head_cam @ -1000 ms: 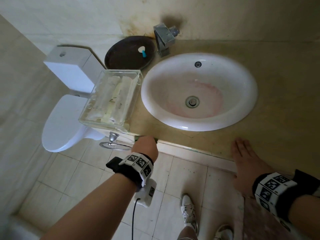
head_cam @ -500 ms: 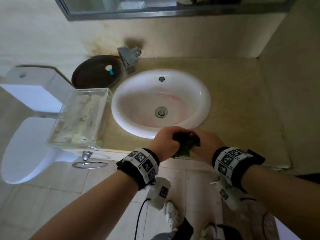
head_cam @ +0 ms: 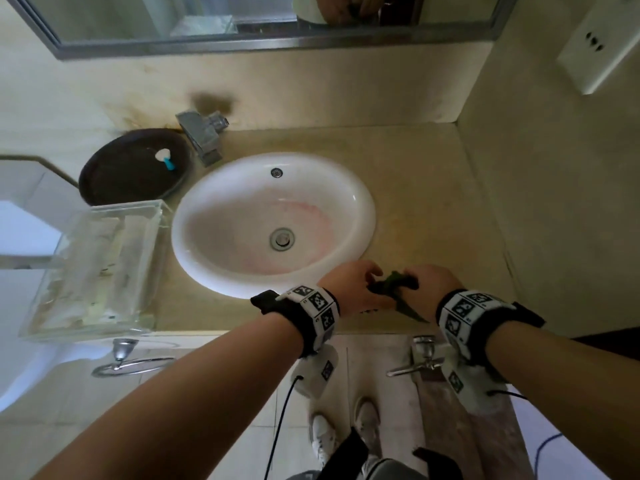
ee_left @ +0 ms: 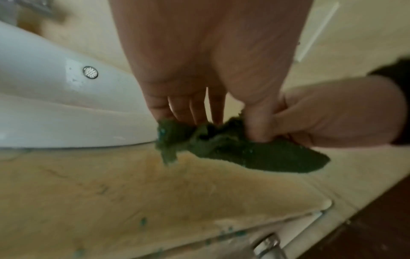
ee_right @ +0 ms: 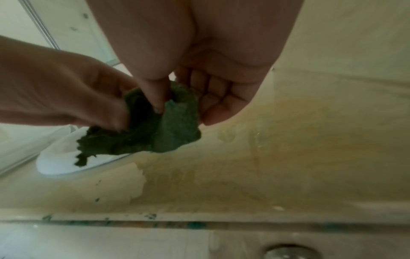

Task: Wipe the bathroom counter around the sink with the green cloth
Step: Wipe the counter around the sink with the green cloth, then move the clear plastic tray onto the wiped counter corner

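Fingers: left hand (head_cam: 349, 284) and right hand (head_cam: 431, 284) both pinch the green cloth (head_cam: 393, 289), bunched between them; right thumb presses into a fold, other fingers curled behind.
Cloth position: held just above the counter (head_cam: 433, 202), near the sink (head_cam: 273, 223) rim at about 5 o'clock; one tail hangs toward the front edge.
Step in hand: readying the cloth, likely opening or refolding it (no wiping contact visible yet).
Counter: beige, stained yellow beside the basin; green flecks along the front lip.
Left side: glass box (head_cam: 100, 268) at 9 o'clock, dark tray (head_cam: 131, 171) at 10, tap (head_cam: 202, 133) at 11.
Next move: calls for flattening the cloth under one palm, pressing down, then sweeping around the rim.
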Available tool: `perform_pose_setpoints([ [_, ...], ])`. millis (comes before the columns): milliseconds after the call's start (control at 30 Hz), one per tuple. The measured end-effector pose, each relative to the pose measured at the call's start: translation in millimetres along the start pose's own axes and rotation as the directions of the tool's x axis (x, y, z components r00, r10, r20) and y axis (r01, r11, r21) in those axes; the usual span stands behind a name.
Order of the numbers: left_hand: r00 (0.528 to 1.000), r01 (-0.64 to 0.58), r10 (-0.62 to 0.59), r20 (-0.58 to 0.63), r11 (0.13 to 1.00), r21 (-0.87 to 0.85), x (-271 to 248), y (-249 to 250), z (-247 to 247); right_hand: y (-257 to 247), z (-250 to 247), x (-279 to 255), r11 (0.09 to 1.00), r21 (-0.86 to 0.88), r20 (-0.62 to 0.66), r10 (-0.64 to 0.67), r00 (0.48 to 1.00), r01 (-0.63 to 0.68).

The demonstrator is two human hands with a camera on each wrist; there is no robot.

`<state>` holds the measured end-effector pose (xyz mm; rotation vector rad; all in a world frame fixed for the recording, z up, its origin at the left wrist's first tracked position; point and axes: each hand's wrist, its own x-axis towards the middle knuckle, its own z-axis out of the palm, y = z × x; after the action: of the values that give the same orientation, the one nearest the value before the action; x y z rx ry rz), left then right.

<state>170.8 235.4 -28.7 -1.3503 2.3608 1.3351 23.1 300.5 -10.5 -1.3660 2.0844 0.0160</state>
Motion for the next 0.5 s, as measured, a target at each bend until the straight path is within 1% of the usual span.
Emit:
perform_pose_setpoints([
  [67,0.999,0.026,-0.023,-0.024,0.984,0.174,5,-6,1,-6,10,9,0.999,0.021,0.045,-0.030,0.999,0.029],
  [100,0.998,0.058,-0.049,-0.047,0.976,0.208,7,-10,2,-8,14,14,0.999,0.023,0.053,-0.048,0.997,0.047],
  [200,0.984,0.166,-0.154,-0.093,0.977,0.133,4,-23,4,-15,20,26,0.999,-0.028,0.073,-0.035,0.997,0.038],
  [267,0.975,0.182,-0.162,-0.150,0.974,0.134,1,-30,-3,-17,19,32,0.995,-0.088,0.055,-0.041,0.998,0.046],
  [333,0.969,0.188,-0.154,-0.191,0.967,0.172,-6,-37,-19,-26,15,38,0.980,-0.159,0.005,-0.120,0.993,0.119],
  [400,0.957,0.219,-0.171,-0.236,0.956,0.194,-16,-48,-39,-44,7,41,0.946,-0.223,-0.030,-0.247,0.969,0.234],
  [433,0.946,0.239,-0.185,-0.266,0.953,0.186,-23,-55,-49,-57,5,43,0.928,-0.238,-0.029,-0.303,0.953,0.287],
  [500,0.916,0.279,-0.210,-0.342,0.946,0.167,-40,-71,-67,-91,3,43,0.907,-0.210,0.022,-0.370,0.929,0.366],
])
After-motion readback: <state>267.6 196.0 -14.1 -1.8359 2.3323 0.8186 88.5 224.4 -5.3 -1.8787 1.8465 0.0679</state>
